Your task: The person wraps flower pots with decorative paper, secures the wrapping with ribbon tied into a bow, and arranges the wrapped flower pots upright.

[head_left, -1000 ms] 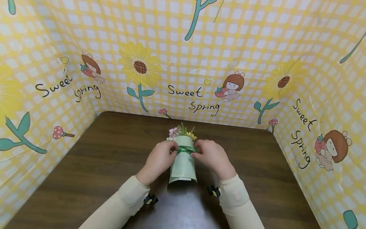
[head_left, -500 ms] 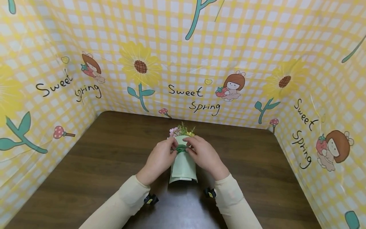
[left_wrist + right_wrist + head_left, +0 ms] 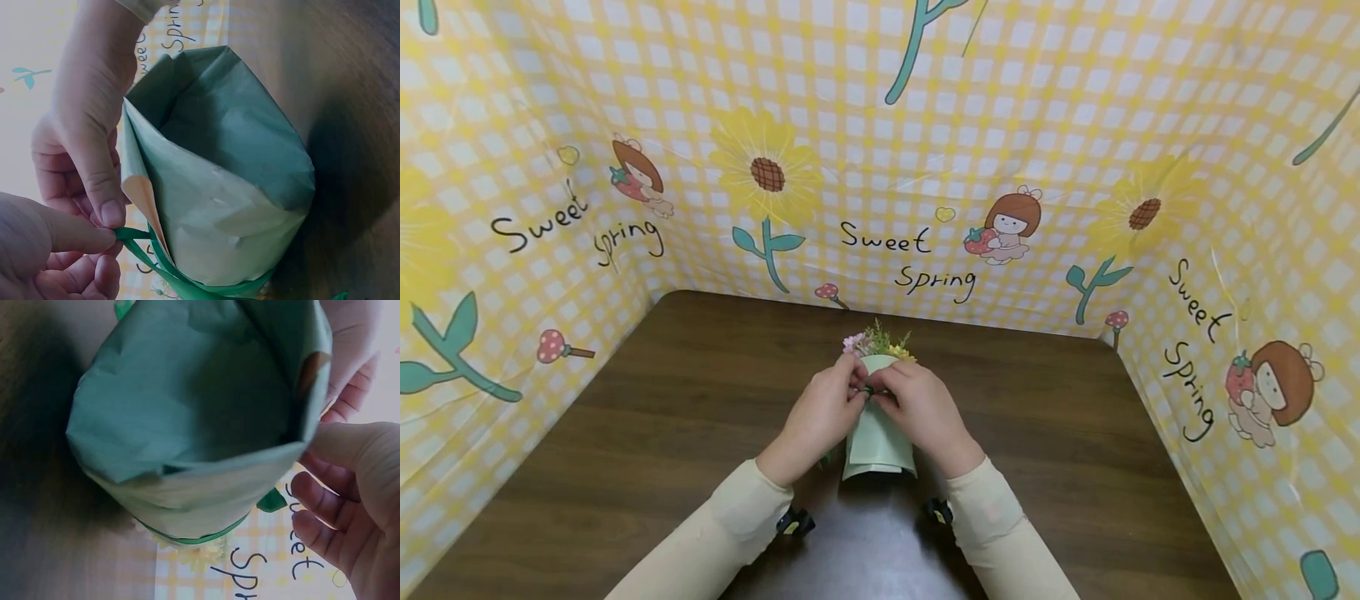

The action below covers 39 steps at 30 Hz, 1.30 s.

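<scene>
A small bouquet wrapped in pale green paper (image 3: pixel 880 442) lies in the middle of the table, its wide hollow end facing the person. Pink flowers (image 3: pixel 854 342) and green sprigs show at its far end, with yellow ones partly behind the right hand. Around the paper runs a green ribbon (image 3: pixel 187 287). My left hand (image 3: pixel 820 417) pinches this ribbon between thumb and finger at the bouquet's upper side. My right hand (image 3: pixel 925 408) meets it there, fingertips curled on the ribbon. Overlapping fingers mostly hide the crossing of the strands.
The dark wooden table (image 3: pixel 700 400) spreads around the bouquet. A yellow checked cloth (image 3: pixel 880 150) with printed flowers encloses it at the back and sides. A loose green ribbon end (image 3: pixel 825 459) shows beside the left wrist.
My right hand has moved left, from the right side of the wrapped bouquet to meet the left hand at the ribbon. The left hand has stayed nearly still.
</scene>
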### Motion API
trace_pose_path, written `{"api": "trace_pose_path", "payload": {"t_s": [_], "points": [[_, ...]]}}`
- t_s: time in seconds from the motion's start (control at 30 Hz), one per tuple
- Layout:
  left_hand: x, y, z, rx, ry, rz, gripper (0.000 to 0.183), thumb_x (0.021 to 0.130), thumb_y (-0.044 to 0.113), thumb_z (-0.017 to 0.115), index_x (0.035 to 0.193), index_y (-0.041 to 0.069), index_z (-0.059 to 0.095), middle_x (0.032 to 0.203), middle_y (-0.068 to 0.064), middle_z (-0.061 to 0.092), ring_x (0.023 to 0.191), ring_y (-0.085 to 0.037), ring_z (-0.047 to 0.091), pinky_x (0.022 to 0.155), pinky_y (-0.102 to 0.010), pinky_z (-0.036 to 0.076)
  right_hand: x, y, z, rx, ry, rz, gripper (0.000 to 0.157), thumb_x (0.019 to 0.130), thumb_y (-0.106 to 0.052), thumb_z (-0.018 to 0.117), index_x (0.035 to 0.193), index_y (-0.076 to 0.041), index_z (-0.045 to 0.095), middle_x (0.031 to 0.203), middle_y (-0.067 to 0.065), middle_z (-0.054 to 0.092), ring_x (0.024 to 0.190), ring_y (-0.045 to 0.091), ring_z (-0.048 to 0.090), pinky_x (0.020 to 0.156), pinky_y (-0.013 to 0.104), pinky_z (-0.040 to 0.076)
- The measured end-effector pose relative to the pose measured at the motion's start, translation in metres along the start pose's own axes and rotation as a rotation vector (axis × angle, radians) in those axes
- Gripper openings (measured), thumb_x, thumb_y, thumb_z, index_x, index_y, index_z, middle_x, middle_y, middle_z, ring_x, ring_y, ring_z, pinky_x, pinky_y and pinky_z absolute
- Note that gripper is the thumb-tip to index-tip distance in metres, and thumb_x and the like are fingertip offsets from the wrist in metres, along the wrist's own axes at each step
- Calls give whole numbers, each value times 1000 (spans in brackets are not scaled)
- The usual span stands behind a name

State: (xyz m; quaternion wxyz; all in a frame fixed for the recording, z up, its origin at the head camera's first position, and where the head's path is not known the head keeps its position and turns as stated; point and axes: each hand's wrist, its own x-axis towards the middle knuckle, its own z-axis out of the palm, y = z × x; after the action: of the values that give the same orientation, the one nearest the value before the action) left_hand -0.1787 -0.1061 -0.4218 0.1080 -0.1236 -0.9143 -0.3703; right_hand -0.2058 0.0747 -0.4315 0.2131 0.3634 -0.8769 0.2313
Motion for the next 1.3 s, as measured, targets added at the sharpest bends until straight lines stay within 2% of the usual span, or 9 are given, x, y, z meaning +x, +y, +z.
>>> {"api": "trace_pose_path", "payload": {"t_s": [0.2,0.33,0.43,0.53,0.77,0.87,1.1,1.3], "points": [[1,2,-2,-101,-59,-21,22,93,-2,65,110,11,58,96,-4,67,85,-14,64,74,-32,55,0,0,2,-24,58,-15,18,84,-16,86,99,-20,75,97,-6,71,90,13,67,81,32,56],[3,0,-4,-116,-73,-33,22,93,-4,64,111,9,60,97,-3,68,87,-15,64,76,-31,55,-1,0,3,-34,76,-1,17,84,-14,86,93,-19,73,93,-5,69,86,13,65,77,32,56],[6,-5,-6,-87,-66,-37,20,92,-3,65,110,8,63,99,-4,69,85,-16,63,75,-33,55,-1,0,3,-24,63,43,16,85,-14,85,90,-19,70,91,-5,67,84,12,63,74,31,55],[10,-13,-7,-16,-60,-41,18,93,1,67,110,7,66,103,-7,70,86,-20,62,76,-38,54,-1,0,3,2,38,99,16,86,-14,84,89,-19,68,90,-5,66,82,11,60,72,30,54],[15,-31,-5,106,-119,-76,31,96,11,69,126,6,67,122,-11,71,113,-31,62,95,-49,52,0,0,-2,68,-25,167,11,89,-16,81,96,-19,73,93,-6,66,83,10,60,73,30,53],[15,-35,-3,118,-145,-86,33,97,12,68,130,7,66,124,-11,71,116,-31,62,96,-48,52,0,0,-6,88,-43,175,9,90,-17,81,96,-20,75,95,-7,67,87,11,61,75,31,54],[18,-38,2,133,-166,-73,30,96,10,69,126,8,69,101,-3,72,90,-19,64,80,-39,55,-1,5,-16,155,-129,232,7,93,-21,78,96,-23,73,94,-11,67,82,6,62,73,28,53],[18,-38,3,152,-168,-67,15,96,10,70,110,12,74,82,3,63,75,-16,55,68,-33,47,-2,5,-19,240,-168,258,8,91,-26,80,96,-22,76,89,-13,65,78,3,59,70,26,52]]}}
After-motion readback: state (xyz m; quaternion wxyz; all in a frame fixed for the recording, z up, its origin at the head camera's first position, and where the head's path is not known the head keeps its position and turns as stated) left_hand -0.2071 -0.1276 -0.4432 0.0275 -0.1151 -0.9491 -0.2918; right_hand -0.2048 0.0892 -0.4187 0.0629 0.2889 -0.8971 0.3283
